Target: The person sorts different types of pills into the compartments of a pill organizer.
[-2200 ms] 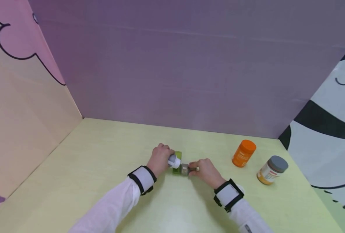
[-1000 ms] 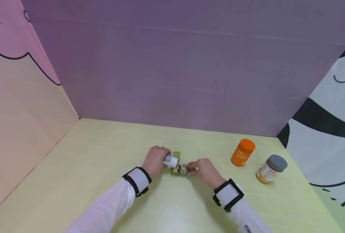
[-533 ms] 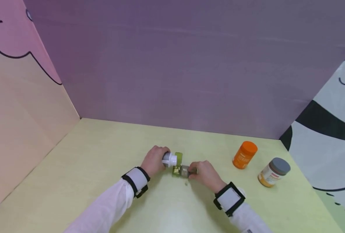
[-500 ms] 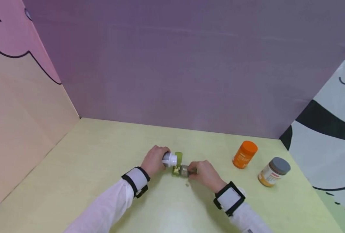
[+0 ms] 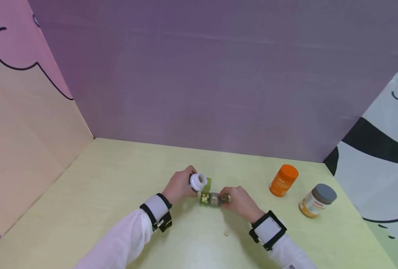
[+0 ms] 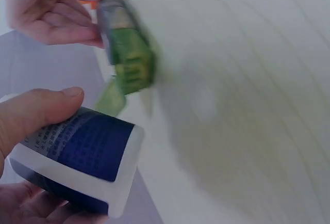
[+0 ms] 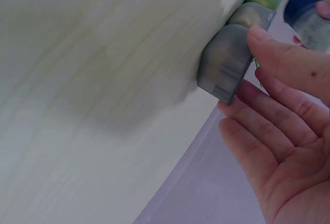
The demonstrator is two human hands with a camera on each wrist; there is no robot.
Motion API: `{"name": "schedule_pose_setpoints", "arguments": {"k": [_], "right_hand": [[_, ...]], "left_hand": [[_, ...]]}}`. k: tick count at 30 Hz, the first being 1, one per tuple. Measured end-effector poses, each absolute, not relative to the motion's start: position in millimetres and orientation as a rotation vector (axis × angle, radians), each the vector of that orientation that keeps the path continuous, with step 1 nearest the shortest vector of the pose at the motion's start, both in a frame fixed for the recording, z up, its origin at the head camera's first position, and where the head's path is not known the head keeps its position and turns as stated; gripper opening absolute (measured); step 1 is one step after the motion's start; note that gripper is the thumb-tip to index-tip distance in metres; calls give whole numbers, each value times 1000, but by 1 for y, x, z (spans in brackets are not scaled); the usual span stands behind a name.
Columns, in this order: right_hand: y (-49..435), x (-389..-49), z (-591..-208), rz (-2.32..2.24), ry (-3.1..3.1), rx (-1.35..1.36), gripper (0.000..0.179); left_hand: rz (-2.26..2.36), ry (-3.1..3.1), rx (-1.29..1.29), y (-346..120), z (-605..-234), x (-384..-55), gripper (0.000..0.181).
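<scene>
My left hand (image 5: 179, 185) grips a white pill bottle (image 5: 198, 182) with a blue label. The bottle has no cap on, and its mouth tilts up beside the pill box. With thumb and fingers, my right hand (image 5: 241, 203) holds the pill box (image 7: 227, 53) at its grey end, on the table. The green compartment (image 5: 205, 198) has its lid (image 5: 208, 184) swung back; several pale tablets lie inside. The grey compartments look covered, their contents unclear. A single pale tablet (image 5: 226, 233) lies loose on the table, nearer me than the box.
To the right stand an orange bottle (image 5: 284, 180) with an orange cap and a jar (image 5: 317, 200) with a grey lid, both upright on the pale table (image 5: 125, 175). A purple wall panel (image 5: 199, 82) rises behind the table, with printed panels at either side.
The bottle's mouth has turned up, away from the green compartment, where tablets have come to show. One loose tablet has moved across the table toward me and to the right. My right hand keeps hold.
</scene>
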State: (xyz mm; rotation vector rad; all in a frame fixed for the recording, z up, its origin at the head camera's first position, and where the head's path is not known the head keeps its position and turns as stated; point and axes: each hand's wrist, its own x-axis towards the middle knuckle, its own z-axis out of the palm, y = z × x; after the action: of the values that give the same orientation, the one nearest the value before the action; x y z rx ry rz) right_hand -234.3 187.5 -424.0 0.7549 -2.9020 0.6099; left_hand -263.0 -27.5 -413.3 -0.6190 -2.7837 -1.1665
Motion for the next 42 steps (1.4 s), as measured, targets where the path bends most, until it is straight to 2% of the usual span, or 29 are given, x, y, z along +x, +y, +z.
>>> {"name": "schedule_pose_setpoints", "arguments": {"k": [8,18,23,31,39,42], "right_hand": [[191,-237,-429,631,-2927,720,25],[197,-236,-432,642,-2890,766,28],[204,-237,-428,692,-2916,691,35],[247,-230,-413,731,-3030,538,49],[297,-213,-404,507,-3284,338,72],[306,-206,-407,448,-3405,282,70]], "left_hand": [[-1322,-2727,-645,-25,-406,-252,56],[-1467,-2739,-807,-19,-421,-222,57],[-1499,-2757,-869,-13,-426,-206,59],[-1533,-2762,-936,-10,-436,-187,59],[-1563,-2753,-988,-12,-441,-177,59],[-1585,-2734,-1015,-11,-442,-175,59]]}}
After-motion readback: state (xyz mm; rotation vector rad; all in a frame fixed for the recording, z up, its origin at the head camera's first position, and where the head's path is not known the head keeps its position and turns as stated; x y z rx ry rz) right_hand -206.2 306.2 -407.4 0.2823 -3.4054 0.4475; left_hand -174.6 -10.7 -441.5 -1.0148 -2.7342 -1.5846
